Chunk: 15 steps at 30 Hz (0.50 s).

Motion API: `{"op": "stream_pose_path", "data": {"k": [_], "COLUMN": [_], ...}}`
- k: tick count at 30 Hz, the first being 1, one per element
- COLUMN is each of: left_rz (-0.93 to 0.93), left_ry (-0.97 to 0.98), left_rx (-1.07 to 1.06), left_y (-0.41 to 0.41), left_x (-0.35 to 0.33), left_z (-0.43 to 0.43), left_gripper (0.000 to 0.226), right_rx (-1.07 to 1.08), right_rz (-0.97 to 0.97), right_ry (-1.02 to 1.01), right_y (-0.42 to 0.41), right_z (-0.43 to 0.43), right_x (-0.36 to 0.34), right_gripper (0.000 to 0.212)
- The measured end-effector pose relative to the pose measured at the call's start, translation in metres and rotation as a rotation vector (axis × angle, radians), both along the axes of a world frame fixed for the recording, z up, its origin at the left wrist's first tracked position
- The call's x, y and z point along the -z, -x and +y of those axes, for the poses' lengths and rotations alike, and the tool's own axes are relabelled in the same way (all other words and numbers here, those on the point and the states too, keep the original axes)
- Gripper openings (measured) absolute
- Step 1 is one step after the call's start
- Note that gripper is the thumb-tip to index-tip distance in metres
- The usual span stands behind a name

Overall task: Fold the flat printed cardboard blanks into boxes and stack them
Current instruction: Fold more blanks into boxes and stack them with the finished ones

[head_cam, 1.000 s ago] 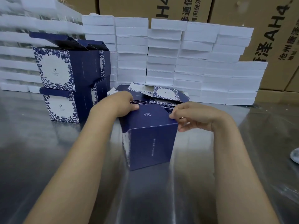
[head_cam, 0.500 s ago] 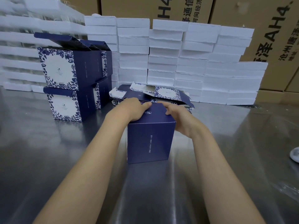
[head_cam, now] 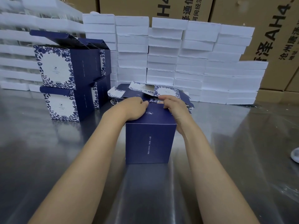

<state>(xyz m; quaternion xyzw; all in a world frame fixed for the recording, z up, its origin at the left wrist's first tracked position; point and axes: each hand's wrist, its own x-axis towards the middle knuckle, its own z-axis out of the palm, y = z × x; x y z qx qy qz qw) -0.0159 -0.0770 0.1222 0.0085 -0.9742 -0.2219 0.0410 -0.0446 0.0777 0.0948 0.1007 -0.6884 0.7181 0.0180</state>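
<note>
Both of our hands are now on top of the dark navy printed cardboard box (head_cam: 150, 135), which stands upright and square on the shiny steel tabletop (head_cam: 48, 151); a second ago it was tilted with its top flap loose. That flap now lies flat, so we judge this box nearly closed and ready to stack. Our left hand (head_cam: 131, 109) rests with fingers curled on the far left edge of the top, and our right hand (head_cam: 174, 109) curls its fingers over the far right edge, pressing down. The box's long axis runs vertically, its printed text panel facing us. Behind it lie the remaining flat floral-printed blanks (head_cam: 155, 92), and the stack of finished blue-and-white boxes (head_cam: 68, 78) stands to the left.
</note>
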Motion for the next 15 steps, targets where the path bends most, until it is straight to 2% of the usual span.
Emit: {"op": "stream_pose_path", "data": {"k": [3, 6, 7, 9, 11, 13, 15], "left_rz": [-0.031, -0.173, -0.207, -0.160, -0.037, 0.006, 0.018], "left_ry": [-0.199, -0.383, -0.344, -0.015, 0.206, 0.216, 0.180], "left_rx": [0.070, -0.077, -0.154, -0.258, -0.293, -0.250, -0.152], "left_y": [-0.002, -0.009, -0.011, -0.008, -0.003, 0.001, 0.003], "left_x": [-0.001, -0.004, -0.007, -0.012, -0.013, -0.011, -0.009], "left_z": [-0.004, -0.014, -0.016, -0.018, -0.013, -0.006, -0.005], "left_gripper": [0.051, 0.058, 0.058, 0.060, 0.042, 0.035, 0.042], "right_rx": [0.070, 0.121, 0.119, 0.035, -0.179, -0.384, -0.431], "right_rz": [-0.008, 0.034, 0.069, 0.114, 0.057, -0.051, -0.112], "right_ry": [0.051, -0.016, -0.078, -0.252, -0.374, -0.400, -0.426], "right_y": [0.001, 0.001, 0.000, -0.003, -0.008, -0.012, -0.013], "right_z": [-0.002, 0.001, 0.001, 0.002, 0.004, 0.010, 0.015], "right_x": [0.002, 0.000, -0.002, -0.008, -0.015, -0.022, -0.027], "right_gripper": [0.028, 0.021, 0.019, 0.020, 0.027, 0.031, 0.033]}}
